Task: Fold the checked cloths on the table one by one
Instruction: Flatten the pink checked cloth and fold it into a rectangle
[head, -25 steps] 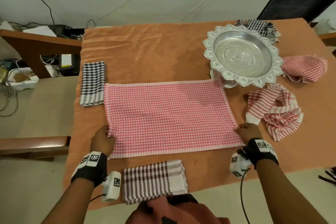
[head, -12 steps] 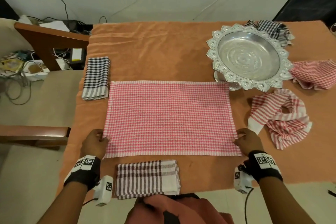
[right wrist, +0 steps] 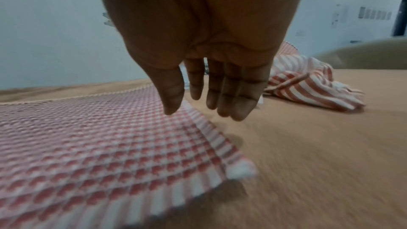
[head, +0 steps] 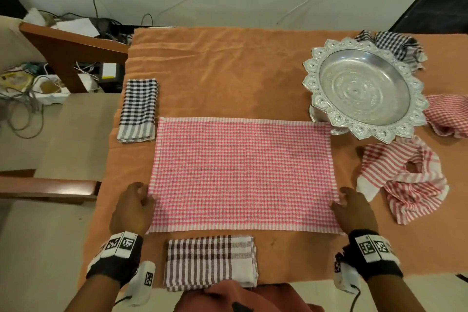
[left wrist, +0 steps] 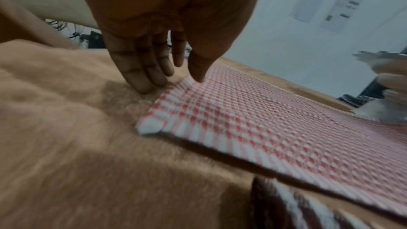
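Note:
A pink checked cloth [head: 243, 175] lies spread flat in the middle of the orange-covered table [head: 222, 71]. My left hand [head: 141, 197] is at its left edge near the front corner. In the left wrist view the straight fingers [left wrist: 143, 86] touch the table cover beside the pink checked cloth [left wrist: 264, 119] and the thumb rests on its hem. My right hand [head: 340, 197] is at the right edge. In the right wrist view my right hand [right wrist: 200, 111] hovers with straight fingers just above the hem of the pink checked cloth [right wrist: 110, 145], gripping nothing.
A folded black checked cloth [head: 138, 109] lies at the left, a folded brown checked cloth [head: 210, 261] at the front edge. A silver bowl [head: 364, 88] stands back right. Around it lie crumpled cloths: red striped [head: 402, 180], red checked [head: 448, 114], black checked [head: 395, 45].
The pink cloth was skewed a second ago and now lies square and flat. Both hands have stayed at its side edges, near the front corners.

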### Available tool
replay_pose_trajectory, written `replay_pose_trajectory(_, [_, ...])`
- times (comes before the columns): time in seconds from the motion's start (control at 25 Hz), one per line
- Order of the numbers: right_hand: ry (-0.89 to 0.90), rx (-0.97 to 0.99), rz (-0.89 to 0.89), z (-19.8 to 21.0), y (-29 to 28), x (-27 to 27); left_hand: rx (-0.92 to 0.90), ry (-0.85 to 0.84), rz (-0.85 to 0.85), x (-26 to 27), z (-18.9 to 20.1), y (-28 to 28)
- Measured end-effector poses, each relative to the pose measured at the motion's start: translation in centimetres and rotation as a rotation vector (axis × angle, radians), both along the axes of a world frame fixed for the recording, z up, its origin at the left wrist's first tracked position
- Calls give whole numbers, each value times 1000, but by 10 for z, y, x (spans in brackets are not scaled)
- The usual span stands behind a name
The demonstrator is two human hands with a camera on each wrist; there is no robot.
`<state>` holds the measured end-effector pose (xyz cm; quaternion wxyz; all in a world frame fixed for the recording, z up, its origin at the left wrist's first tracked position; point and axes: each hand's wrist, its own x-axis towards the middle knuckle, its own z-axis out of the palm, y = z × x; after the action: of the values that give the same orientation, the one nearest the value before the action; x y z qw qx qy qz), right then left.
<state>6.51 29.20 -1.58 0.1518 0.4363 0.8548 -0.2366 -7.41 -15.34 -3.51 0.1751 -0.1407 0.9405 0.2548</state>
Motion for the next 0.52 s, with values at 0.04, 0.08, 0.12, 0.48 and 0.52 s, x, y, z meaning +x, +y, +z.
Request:
replay_pose_trajectory(0.04, [56,42,30,8,-9,-6,-25,41,-50,-2,7,5])
replay_pose_trajectory(0.08, [135,62,64,16,-20,-18,-35,103,-117,-7,13,14])
replay_pose_trajectory(0.12, [216,39,108,24,-34,-32,-21,177,-201,-12,18,26])
replay_pose_trajectory(0.48, [147,-211,698,-25,-177,-224,-76,25,-646,-110,-16,152])
replay_pose_trajectory(0.52, [65,-191,718,-35,-176,-227,-126,-24,-663,-117,-23,148])
